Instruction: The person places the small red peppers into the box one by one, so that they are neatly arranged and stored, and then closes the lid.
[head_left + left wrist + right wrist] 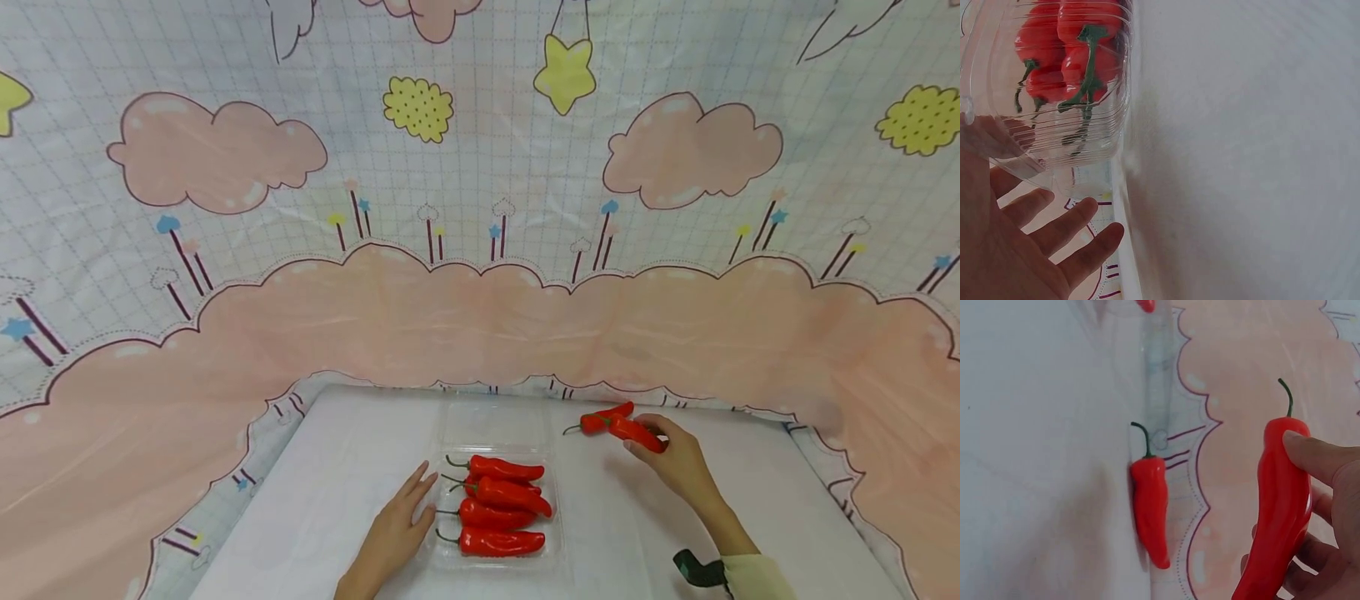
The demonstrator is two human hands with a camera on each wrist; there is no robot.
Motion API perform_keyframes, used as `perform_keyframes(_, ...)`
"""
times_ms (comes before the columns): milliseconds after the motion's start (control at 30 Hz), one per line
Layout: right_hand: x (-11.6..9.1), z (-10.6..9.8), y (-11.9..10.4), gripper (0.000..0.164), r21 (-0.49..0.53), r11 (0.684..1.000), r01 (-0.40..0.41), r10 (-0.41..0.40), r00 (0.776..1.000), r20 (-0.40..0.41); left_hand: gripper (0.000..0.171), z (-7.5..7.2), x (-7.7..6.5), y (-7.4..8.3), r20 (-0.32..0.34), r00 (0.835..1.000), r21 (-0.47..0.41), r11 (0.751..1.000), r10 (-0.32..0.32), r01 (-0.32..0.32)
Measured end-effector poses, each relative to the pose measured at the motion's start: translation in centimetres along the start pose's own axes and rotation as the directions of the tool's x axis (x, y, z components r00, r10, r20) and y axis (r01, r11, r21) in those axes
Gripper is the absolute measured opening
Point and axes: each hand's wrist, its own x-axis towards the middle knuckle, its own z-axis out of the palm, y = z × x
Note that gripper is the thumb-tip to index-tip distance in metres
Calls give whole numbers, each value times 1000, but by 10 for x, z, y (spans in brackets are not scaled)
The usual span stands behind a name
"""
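Between thumb and fingers my right hand point(675, 457) holds a red chili pepper point(1282, 500), its green stem sticking out past the thumb. Another red chili pepper point(1150, 509) lies on the white table just beyond it. In the head view, a clear plastic box point(553, 546) stands in front of me with several red chili peppers point(501, 543) in it, their stems pointing left. My left hand point(397, 525) is at the left side of this box, fingers extended. In the left wrist view the fingers point(1063, 228) are spread beside the ribbed box wall.
The box's clear lid point(491, 423) lies folded back toward the far table edge. A cloud-patterned cloth point(525, 325) hangs behind the white table point(330, 467). A dark strap-like object point(699, 570) shows by the right sleeve.
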Motion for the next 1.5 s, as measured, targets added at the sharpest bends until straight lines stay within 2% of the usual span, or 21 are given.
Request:
perform_keyframes(167, -2, -2, -12, 50, 3, 1000, 30, -30, 999, -25, 45, -1, 1, 1, 19, 1000, -5, 1000, -18, 18)
perform_keyframes(600, -11, 0, -35, 53, 65, 998, 11, -10, 1000, -20, 46, 0, 1, -1, 17, 1000, -2, 1000, -20, 20)
perform_keyframes(933, -17, 6, -52, 45, 116, 991, 73, -66, 996, -65, 46, 0, 2, 0, 28, 999, -8, 1000, -21, 21)
perform_keyframes(1167, -20, 14, -62, 44, 193, 981, 36, -28, 999, -44, 46, -1, 2, 0, 36, 999, -7, 1000, -25, 25)
perform_keyframes(1500, -26, 27, -70, 43, 246, 969, -12, 14, 1000, -7, 46, 0, 2, 0, 22, 1000, -6, 1000, -16, 16)
